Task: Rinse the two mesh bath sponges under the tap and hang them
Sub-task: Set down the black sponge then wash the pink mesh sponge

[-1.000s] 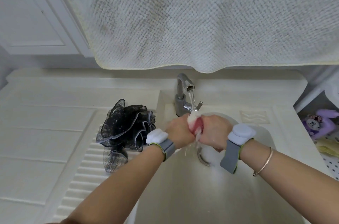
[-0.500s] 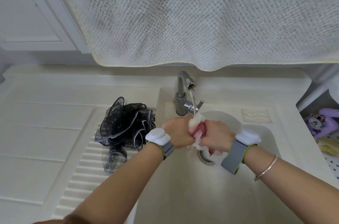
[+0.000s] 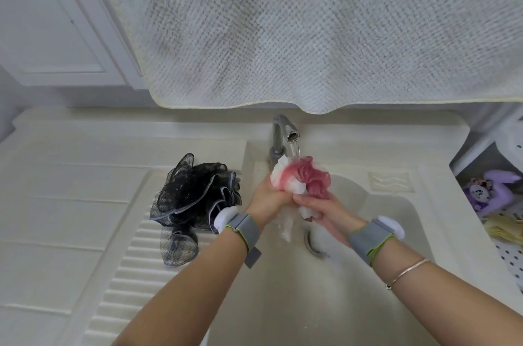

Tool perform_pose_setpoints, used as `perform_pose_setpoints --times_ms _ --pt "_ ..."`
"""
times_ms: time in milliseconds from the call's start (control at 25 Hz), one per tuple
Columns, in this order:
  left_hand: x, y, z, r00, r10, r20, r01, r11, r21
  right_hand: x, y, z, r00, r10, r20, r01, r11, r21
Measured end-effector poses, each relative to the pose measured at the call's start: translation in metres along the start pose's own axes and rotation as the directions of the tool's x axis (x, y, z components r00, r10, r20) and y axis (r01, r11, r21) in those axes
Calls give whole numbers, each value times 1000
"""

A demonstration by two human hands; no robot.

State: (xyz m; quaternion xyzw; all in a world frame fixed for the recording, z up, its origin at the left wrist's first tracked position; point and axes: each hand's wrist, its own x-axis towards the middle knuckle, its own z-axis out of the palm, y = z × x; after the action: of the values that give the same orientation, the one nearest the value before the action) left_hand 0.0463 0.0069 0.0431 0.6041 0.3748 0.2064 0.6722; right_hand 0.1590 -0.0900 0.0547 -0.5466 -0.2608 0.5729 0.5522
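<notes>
Fingers point(image 3: 304, 199) of both your hands clamp the pink sponge point(image 3: 302, 177) under the tap point(image 3: 283, 130).
Squeeze, turn it; black sponge point(image 3: 195, 192) waits at nine o'clock.

Pink sponge point(image 3: 304, 177) — earlier squeezed, now puffed out

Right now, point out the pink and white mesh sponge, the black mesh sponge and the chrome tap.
pink and white mesh sponge point(image 3: 304, 178): head view, pink ruffles.
black mesh sponge point(image 3: 195, 192): head view, middle folds.
chrome tap point(image 3: 278, 130): head view, upright neck.

arms: bare, sleeveless | wrists: grey straps point(image 3: 245, 230), white pods, green edging | right: thin bracelet point(image 3: 407, 271)
</notes>
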Motion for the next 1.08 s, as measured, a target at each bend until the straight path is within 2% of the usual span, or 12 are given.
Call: perform_pose_setpoints --times_ms 160,280,400,480,640,680,720,800,840,920,1000,1080 --pt "-10 -11 37 992 79 -93 -82 996 -26 -3 20 8 993 82 -89 -60 972 226" --pt "-12 -42 45 995 68 -71 -46 959 281 -9 32 2 980 173 -100 -139 948 286" --pt "-13 -53 31 998 -4 66 -41 747 663 -14 29 -3 972 214 -97 -199 969 145" --pt "-15 -38 22 978 -61 199 -119 620 776 -7 24 -9 962 228 -154 -229 973 9" --pt "-9 -7 -10 952 -41 302 -211 626 751 1 11 -24 922 364 -132 -387 883 -265" --pt "-8 -2 -16 944 5 331 -288 509 811 2 10 -26 913 392 -114 -408 864 -294" --pt "-10 0 -18 914 62 402 -401 303 865 2 10 -26 904 412 -112 -425 851 -307" --pt "-11 -9 -18 779 145 610 -604 -90 792 -1 9 -22 889 448 -95 -448 808 -383" --pt "-13 -14 -14 710 185 680 -657 -173 733 -1 10 -19 877 479 -47 -448 776 -444" --pt "-10 -28 -11 654 284 701 -716 -66 695 -2 7 -13 836 544 74 -417 717 -558" --pt "-14 -26 -9 683 303 664 -720 130 682 -3 1 -9 816 558 151 -327 661 -675" --pt "-16 -21 -8 754 236 614 -655 185 733 0 -1 -6 839 519 162 -281 669 -688"
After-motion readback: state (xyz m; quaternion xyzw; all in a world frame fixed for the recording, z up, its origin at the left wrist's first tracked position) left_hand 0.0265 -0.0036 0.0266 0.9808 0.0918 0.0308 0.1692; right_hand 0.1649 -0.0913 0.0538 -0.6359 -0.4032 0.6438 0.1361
